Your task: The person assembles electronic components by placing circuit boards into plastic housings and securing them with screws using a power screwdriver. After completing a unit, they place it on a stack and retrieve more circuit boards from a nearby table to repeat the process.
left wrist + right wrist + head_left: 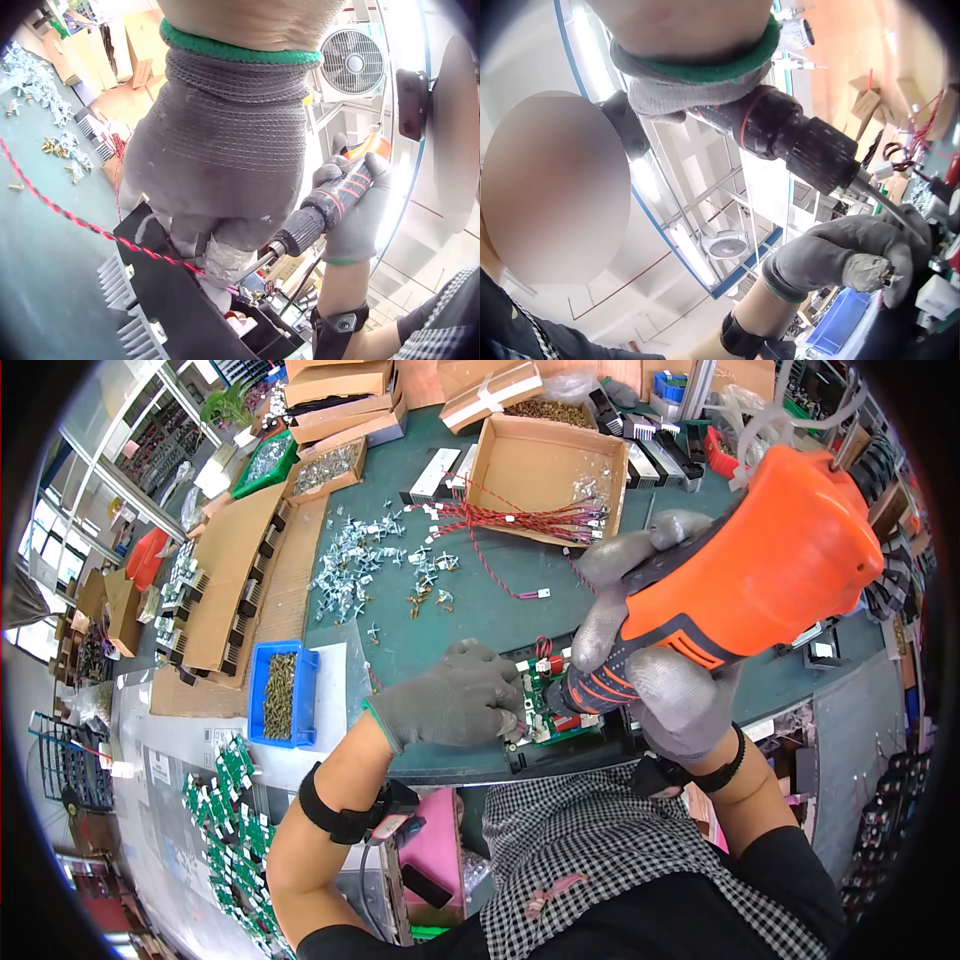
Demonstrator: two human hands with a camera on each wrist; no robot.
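Note:
My gloved right hand (670, 690) grips an orange and black power screwdriver (760, 570) and tilts it down to the left. Its nose is over a green circuit board (538, 698), which sits in a black housing (530, 762) at the bench's front edge. The metal bit (259, 264) reaches down close to my left fingertips. My gloved left hand (450, 695) is bent over the board's left side, fingers curled. Between its fingertips it pinches a twisted red-and-black wire (82, 221); the wire's end is partly hidden. Finned heatsinks (116, 281) line the housing's side.
To the left stands a blue bin (310, 700) of small brass-coloured screws. Loose metal parts (350, 565) lie mid-bench. Behind them a cardboard tray (530, 455) holds a bundle of red wires (520, 518). Several green boards (235, 830) are at lower left.

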